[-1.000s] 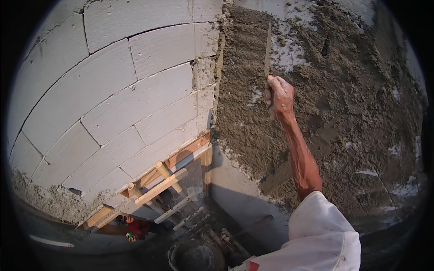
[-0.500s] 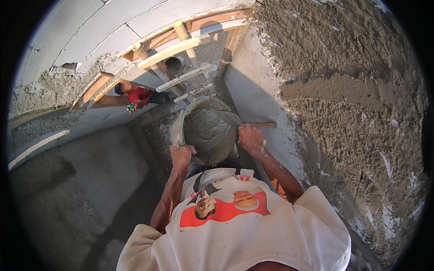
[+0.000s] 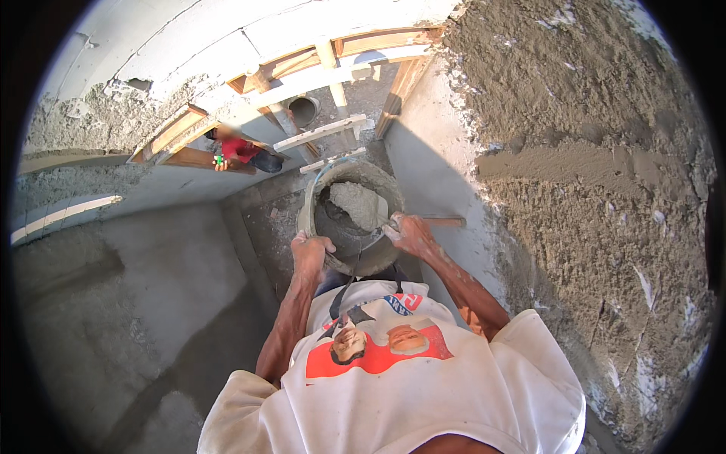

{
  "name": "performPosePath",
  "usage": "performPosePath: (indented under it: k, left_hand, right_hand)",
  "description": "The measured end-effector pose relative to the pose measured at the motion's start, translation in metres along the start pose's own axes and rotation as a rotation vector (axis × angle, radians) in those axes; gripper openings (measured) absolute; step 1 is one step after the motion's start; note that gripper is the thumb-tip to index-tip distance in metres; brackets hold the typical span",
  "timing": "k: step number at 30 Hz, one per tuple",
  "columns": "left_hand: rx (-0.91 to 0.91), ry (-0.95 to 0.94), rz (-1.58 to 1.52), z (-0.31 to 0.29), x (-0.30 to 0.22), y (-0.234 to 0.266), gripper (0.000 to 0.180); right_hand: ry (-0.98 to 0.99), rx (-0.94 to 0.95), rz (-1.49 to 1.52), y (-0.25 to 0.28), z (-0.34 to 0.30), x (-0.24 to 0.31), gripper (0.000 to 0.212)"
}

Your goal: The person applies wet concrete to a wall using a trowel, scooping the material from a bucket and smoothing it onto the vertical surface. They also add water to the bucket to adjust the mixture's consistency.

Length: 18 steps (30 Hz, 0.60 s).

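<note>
A round bucket (image 3: 308, 203), its wall crusted with cement, is held in front of my body, tilted so that its inside shows. Grey wet mortar (image 3: 358, 204) lies inside, a pale lump in sunlight with darker mix around it. On the near left rim, my left hand (image 3: 309, 253) is closed, thumb over the edge. Closed at the right rim is my right hand (image 3: 412, 234), its knuckles smeared with mortar. Just beyond that hand a short brown wooden piece (image 3: 446, 222) sticks out; whether I touch it cannot be told.
A wooden frame with crossbars (image 3: 321, 133) spans the opening ahead. Beyond it stands another bucket (image 3: 304, 111). A person in red (image 3: 240, 150) is below at the left, holding something small and green. Rough mortar covers the right wall (image 3: 597, 197); pale blocks (image 3: 189, 45) form the far wall.
The bucket has tipped, showing more of its inside, and the mortar has gathered into a lump. My right hand has shifted left onto the rim; the left still grips it.
</note>
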<state>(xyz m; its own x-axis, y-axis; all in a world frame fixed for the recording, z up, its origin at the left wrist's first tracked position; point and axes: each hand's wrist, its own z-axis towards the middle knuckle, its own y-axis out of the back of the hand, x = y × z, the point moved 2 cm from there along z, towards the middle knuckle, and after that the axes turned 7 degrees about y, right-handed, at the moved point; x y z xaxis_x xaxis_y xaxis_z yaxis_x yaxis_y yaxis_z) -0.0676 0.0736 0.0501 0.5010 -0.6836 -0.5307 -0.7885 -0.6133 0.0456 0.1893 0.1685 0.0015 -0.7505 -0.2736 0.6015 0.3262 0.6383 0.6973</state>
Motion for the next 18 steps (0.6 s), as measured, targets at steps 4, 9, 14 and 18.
performPosePath:
  k: [4,9,14,18]
  left_hand:
    - [-0.049,0.021,-0.102,-0.002,0.016,0.012,0.037]
    - [-0.254,0.017,-0.210,0.079,0.086,0.035,0.031]
    - [-0.279,-0.078,0.166,0.012,0.041,0.066,0.032]
    - [-0.293,-0.037,0.166,0.022,0.028,0.058,0.039]
  right_hand:
    - [0.085,0.016,-0.057,0.075,0.004,0.027,0.032]
    - [0.641,-0.449,-0.281,0.203,0.011,0.066,0.050]
    - [0.465,-0.008,0.118,0.446,0.003,0.233,0.041]
    - [0.664,-0.071,0.645,0.615,0.017,0.243,0.023]
